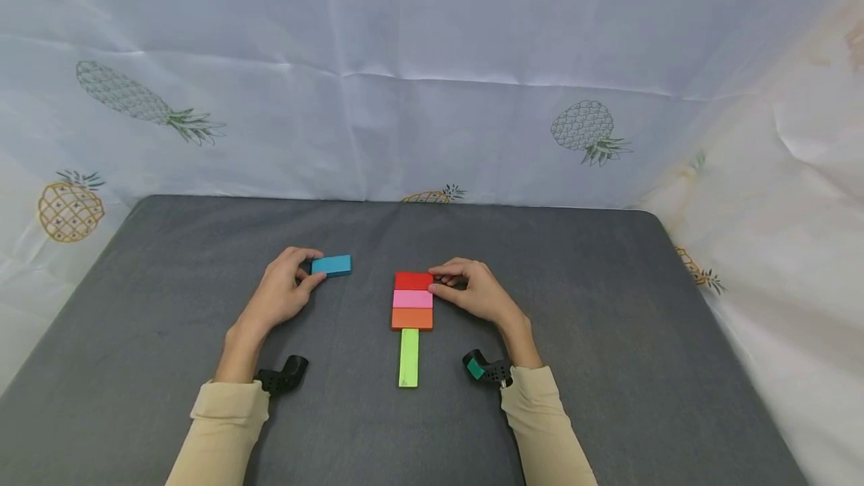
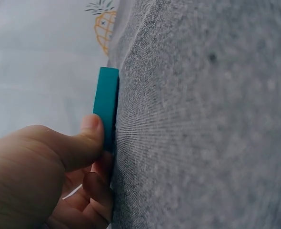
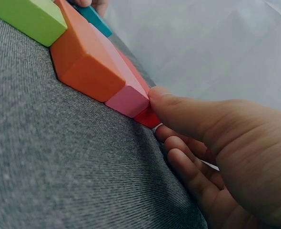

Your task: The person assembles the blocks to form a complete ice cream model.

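Observation:
My left hand [image 1: 280, 289] pinches a blue block [image 1: 332, 265] by its left end, thumb in front and fingers behind. The left wrist view shows that block [image 2: 105, 98] close against the grey cloth. On the right, my right hand [image 1: 481, 292] pinches the right end of a red block [image 1: 412, 280] between thumb and fingers. A pink block [image 1: 412, 299] lies against the red one, and an orange block [image 1: 412, 319] against the pink. Below them a light green block [image 1: 409, 358] points lengthwise toward me, its far end at the orange block's near side.
Dark grey cloth [image 1: 351, 426] covers the table. White fabric with pineapple prints [image 1: 432, 13] hangs behind the far edge and along the sides. A black wrist camera [image 1: 286, 375] sits on my left wrist, and another [image 1: 487, 368] on my right.

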Tool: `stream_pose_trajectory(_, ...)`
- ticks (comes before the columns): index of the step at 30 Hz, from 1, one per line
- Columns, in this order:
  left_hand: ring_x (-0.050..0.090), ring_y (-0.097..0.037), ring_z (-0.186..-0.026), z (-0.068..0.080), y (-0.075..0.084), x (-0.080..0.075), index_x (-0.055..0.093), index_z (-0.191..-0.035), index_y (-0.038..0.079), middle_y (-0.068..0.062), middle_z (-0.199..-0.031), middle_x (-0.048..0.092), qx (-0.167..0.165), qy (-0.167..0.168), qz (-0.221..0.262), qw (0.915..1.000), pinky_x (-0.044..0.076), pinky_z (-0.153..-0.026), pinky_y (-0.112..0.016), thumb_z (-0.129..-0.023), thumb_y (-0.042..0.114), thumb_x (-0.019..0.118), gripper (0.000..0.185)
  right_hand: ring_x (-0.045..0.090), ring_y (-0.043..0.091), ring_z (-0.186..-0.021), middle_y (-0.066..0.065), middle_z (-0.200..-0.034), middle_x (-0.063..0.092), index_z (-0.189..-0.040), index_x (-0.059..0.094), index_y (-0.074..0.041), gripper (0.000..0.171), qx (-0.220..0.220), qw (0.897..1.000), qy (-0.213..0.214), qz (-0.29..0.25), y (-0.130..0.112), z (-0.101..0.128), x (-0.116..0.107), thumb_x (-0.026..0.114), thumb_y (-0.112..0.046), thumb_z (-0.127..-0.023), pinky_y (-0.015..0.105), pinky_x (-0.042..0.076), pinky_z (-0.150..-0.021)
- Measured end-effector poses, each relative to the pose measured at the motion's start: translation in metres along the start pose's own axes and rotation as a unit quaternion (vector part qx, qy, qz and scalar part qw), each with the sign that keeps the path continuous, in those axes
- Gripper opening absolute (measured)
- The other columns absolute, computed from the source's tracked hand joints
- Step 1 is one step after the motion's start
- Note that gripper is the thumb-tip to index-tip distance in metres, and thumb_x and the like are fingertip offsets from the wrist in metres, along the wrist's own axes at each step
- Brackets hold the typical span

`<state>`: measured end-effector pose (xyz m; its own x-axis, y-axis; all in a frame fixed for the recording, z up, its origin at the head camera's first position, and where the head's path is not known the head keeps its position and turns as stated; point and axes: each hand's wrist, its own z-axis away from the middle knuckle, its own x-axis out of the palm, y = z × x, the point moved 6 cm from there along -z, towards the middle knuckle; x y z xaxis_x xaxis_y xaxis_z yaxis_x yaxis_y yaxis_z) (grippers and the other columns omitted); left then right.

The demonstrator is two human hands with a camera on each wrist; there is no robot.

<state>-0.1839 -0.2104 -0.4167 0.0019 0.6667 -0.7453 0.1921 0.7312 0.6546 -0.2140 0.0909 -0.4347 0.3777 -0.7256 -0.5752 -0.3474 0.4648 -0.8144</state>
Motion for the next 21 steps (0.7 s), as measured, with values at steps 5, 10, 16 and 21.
stream_pose_trajectory(5,0.061,-0.025,-0.082,-0.002,0.006,0.002,0.060,-0.131,-0.008,-0.030,-0.127,0.058,-0.011,0.003,0.005,0.9999,0.048,-0.069,-0.034,-0.099,0.007,0.066,0.036,0.063,0.012,-0.092,0.010,-0.113,0.072,-0.122,0.075,-0.006,0.030,0.004,1.000,-0.002,0.003,0.000,0.001,0.000,0.076,-0.014,-0.093,0.022,0.053,-0.084)
stream_pose_trajectory(10,0.066,-0.032,-0.088,-0.011,0.018,0.011,0.060,-0.132,-0.007,-0.031,-0.131,0.057,-0.016,-0.006,0.013,0.9998,0.054,-0.074,-0.043,-0.099,0.006,0.065,0.036,0.063,0.012,-0.092,0.011,-0.113,0.072,-0.122,0.075,-0.005,0.030,0.001,1.000,0.002,-0.003,-0.002,0.002,-0.002,0.075,-0.013,-0.093,0.022,0.053,-0.083)
stream_pose_trajectory(16,0.064,-0.029,-0.086,-0.025,0.035,0.027,0.062,-0.131,-0.006,-0.027,-0.131,0.059,-0.014,-0.019,0.016,0.9996,0.053,-0.076,-0.042,-0.098,0.006,0.067,0.035,0.062,0.013,-0.093,0.012,-0.113,0.072,-0.122,0.074,-0.004,0.030,0.001,1.000,-0.001,-0.012,-0.001,0.002,-0.002,0.075,-0.014,-0.093,0.022,0.053,-0.084)
stream_pose_trajectory(21,0.059,-0.024,-0.079,-0.036,0.050,0.039,0.064,-0.128,-0.005,-0.025,-0.127,0.061,0.000,-0.023,0.019,0.9995,0.048,-0.071,-0.035,-0.097,0.007,0.068,0.034,0.061,0.015,-0.093,0.013,-0.112,0.072,-0.122,0.074,-0.004,0.031,-0.003,1.000,0.001,-0.011,-0.001,0.001,-0.001,0.075,-0.015,-0.094,0.022,0.053,-0.084)
